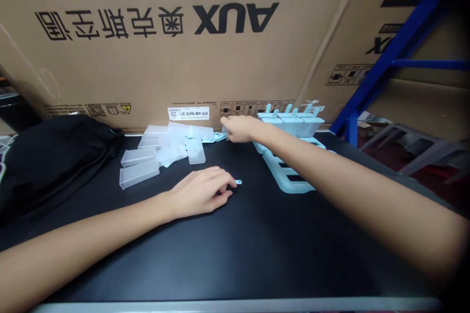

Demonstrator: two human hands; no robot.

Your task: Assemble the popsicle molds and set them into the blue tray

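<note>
My left hand (205, 190) rests on the black tabletop with its fingers curled down over a light blue popsicle stick; only the stick's rounded end (238, 182) with a small hole sticks out past the fingertips. Farther back, my right hand (240, 128) is closed near the cardboard box, and a sliver of something translucent shows under its fingers. To its left lie several frosted clear popsicle molds (139, 174) in a loose pile, with flat light blue pieces (215, 137) among them. Beyond my right wrist stand popsicle molds with light blue stick lids (290, 120), at a light blue frame (293, 187).
A large printed cardboard box (147, 68) walls off the back of the table. At the left lies a black cloth bag (58, 156). A blue metal post (396, 54) slants down at the right. The table's pale front edge (235, 304) runs along the bottom.
</note>
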